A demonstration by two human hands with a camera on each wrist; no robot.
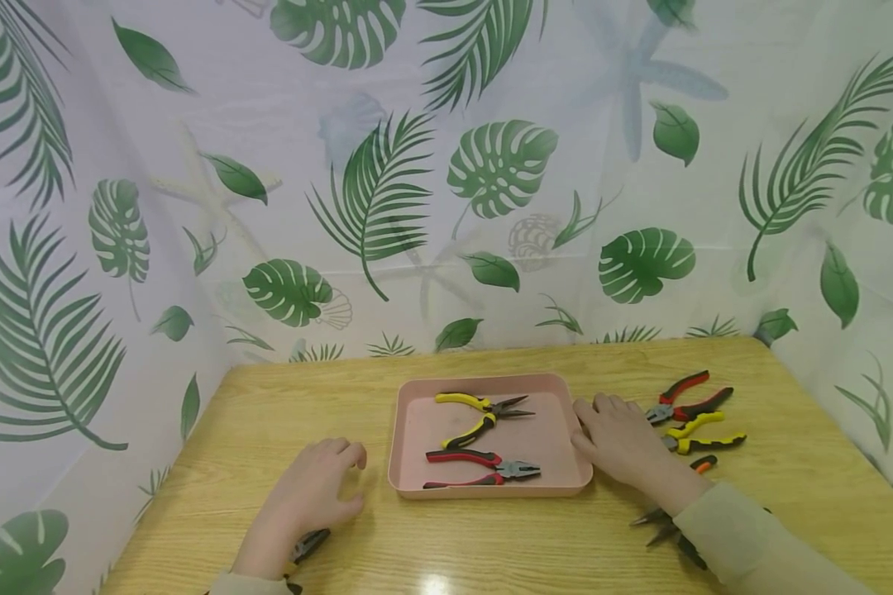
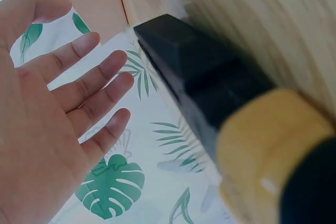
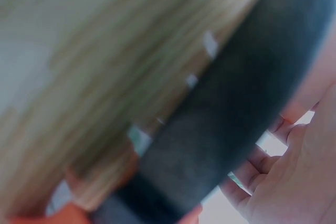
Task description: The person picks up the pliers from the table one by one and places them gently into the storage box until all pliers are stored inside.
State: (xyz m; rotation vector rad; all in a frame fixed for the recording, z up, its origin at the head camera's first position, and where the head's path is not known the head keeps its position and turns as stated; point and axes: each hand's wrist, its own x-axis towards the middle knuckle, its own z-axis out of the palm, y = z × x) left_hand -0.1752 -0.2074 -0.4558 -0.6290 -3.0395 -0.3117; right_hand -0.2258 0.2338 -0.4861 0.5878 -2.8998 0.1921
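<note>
A shallow pink tray [image 1: 558, 434] sits on a wooden bench [image 1: 506, 541] between two hands, holding yellow-and-black pliers [image 1: 500, 410] above red-and-black pliers [image 1: 508, 469]. The left hand [image 1: 314, 486] hangs beside the tray's left edge, apart from it, fingers spread and empty. The right hand's [image 1: 616, 438] bent fingers meet the right rim; whether they grip is unclear.

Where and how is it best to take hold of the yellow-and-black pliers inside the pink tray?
Probably by both handles, near the pivot, from above and the left: the yellow-and-black pliers lie in the tray with handles spread toward the left hand, pointed jaws away. Handles converge there, so one grasp may cover both.
</note>
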